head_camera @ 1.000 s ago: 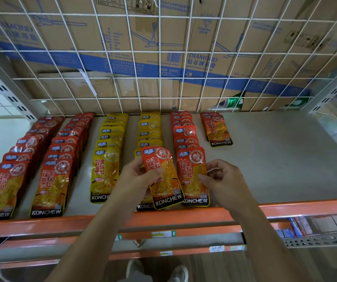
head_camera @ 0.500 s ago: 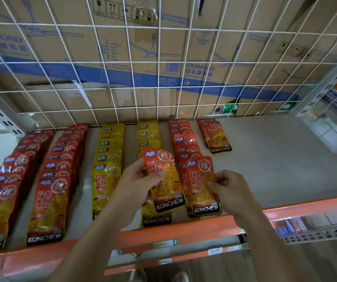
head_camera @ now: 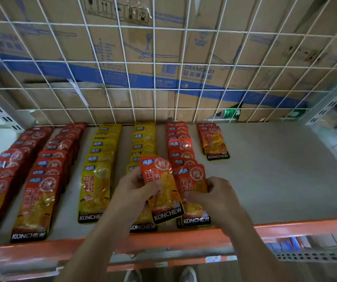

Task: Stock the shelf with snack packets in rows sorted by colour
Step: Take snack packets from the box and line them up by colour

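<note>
Snack packets lie in rows on the grey shelf (head_camera: 275,171): two dark red rows (head_camera: 47,159) on the left, two yellow rows (head_camera: 102,151) in the middle, one orange row (head_camera: 180,145) and a short orange stack (head_camera: 214,141) at the back right. My left hand (head_camera: 135,192) grips an orange packet (head_camera: 163,198) by its left edge, tilted above the front of the second yellow row. My right hand (head_camera: 216,198) pinches the right edge of another orange packet (head_camera: 192,184), which lies at the front of the orange row.
A white wire mesh (head_camera: 153,78) closes the back of the shelf, with cardboard boxes (head_camera: 183,47) behind it. The orange front beam (head_camera: 295,228) runs along the near edge. The shelf's right half holds no packets. A lower shelf level (head_camera: 305,255) shows beneath.
My right hand has taken the front packet of the orange row by its edge and shifted it slightly right. My left hand keeps its packet. The view has tilted.
</note>
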`<state>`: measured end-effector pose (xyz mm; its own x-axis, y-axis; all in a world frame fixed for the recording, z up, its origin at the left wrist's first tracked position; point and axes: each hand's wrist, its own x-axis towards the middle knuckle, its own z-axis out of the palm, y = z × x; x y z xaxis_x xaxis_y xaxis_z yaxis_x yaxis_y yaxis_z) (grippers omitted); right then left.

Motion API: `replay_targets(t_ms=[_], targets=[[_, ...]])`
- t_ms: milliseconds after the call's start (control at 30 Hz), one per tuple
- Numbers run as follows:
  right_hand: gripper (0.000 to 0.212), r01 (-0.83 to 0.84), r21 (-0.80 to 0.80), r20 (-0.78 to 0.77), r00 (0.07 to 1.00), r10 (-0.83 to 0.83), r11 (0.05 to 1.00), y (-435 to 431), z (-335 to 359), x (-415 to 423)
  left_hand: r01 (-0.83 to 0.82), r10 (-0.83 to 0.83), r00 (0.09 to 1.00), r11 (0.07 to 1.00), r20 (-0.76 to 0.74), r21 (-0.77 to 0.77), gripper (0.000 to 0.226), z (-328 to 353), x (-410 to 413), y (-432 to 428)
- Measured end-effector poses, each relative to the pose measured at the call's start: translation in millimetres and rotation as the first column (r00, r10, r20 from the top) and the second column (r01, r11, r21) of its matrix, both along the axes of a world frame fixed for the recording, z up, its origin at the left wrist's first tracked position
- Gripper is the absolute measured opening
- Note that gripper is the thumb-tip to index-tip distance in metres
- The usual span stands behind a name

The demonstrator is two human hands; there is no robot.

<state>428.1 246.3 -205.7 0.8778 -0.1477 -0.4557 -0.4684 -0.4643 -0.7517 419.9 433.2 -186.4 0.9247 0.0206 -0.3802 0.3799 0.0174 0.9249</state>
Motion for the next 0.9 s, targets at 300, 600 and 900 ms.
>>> replay_targets(t_ms=[300, 600, 900], targets=[[0.040, 0.014, 0.015, 0.036, 0.999, -0.015, 1.000, 0, -3, 10, -0.069, 0.069, 0.997, 0.998, -0.021, -0.006, 0.021, 4, -3, -9], [0.043, -0.007, 0.020, -0.012, 1.000, 0.007, 1.000, 1, -8, 16, -0.098, 0.097, 0.995, 0.995, -0.025, -0.021, 0.020, 2, 0, -6], [0.040, 0.003, 0.030, -0.014, 1.000, -0.002, 1.000, 4, -5, 22, -0.093, 0.092, 0.995, 0.995, -0.030, -0.020, 0.021, 1, 8, -6]])
